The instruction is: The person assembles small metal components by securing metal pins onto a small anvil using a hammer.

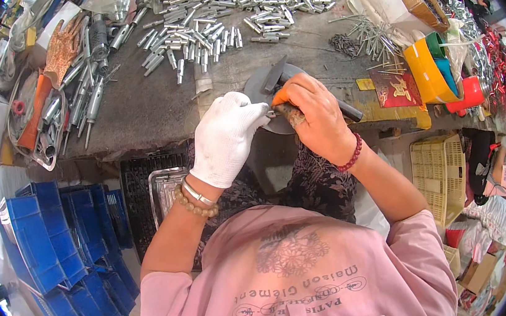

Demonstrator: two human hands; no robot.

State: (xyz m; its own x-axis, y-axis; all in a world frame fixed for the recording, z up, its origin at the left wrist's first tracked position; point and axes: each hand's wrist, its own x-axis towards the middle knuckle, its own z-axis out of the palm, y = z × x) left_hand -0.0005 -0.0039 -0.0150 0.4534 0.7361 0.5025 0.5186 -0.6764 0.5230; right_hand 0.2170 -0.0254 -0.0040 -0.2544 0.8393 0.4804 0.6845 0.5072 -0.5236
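My left hand (223,139), in a white knit glove, pinches a small silvery metal part (271,114) between its fingertips. Close against it, my right hand (316,113) is bare apart from orange covers on some fingers. Its fingers are curled and pressed together at the same small part, and what lies within them is mostly hidden. Both hands are over a round grey metal plate (255,86) at the bench edge. A hammer (275,74) lies across the plate, its dark handle passing behind my right hand; I cannot tell whether that hand touches it.
Many silvery metal tubes (208,38) are heaped on the bench (159,100). Tools and an orange glove (63,51) crowd its left side. Thin rods (376,38) and a yellow container (427,69) stand right. Blue bins (44,238) and a cream crate (437,174) flank me below.
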